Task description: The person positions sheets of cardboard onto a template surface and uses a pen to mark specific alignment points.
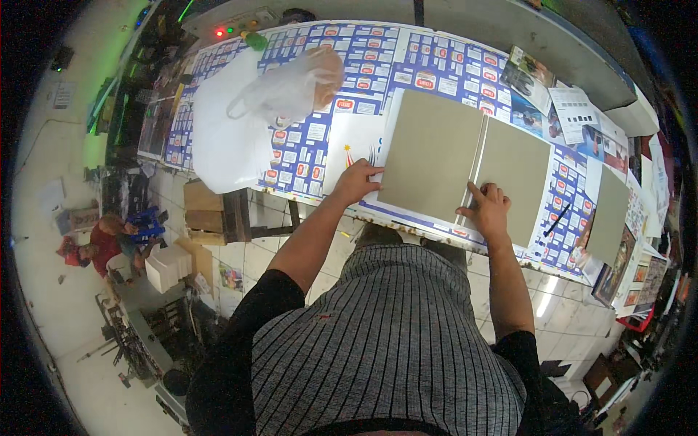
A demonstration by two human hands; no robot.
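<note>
Two flat grey-brown cardboard panels lie side by side on a white sheet: a left panel (429, 156) and a right panel (518, 171). Between them runs a narrow white strip (476, 156). At the left panel's left edge, my left hand (355, 182) rests with forefinger and thumb apart, the other fingers partly curled. My right hand (490, 208) is over the lower part of the strip and the right panel's edge. Its forefinger and thumb are spread against the strip, and the remaining fingers are bent. No object shows inside either hand.
Blue printed sheets (422, 62) cover the table. A clear plastic bag (291, 87) with something brownish inside lies at the far left on white sheets (225, 138). To the right are a black pen (558, 220), another grey-brown panel (609, 218) and photo prints (527, 76). Someone in red sits far left.
</note>
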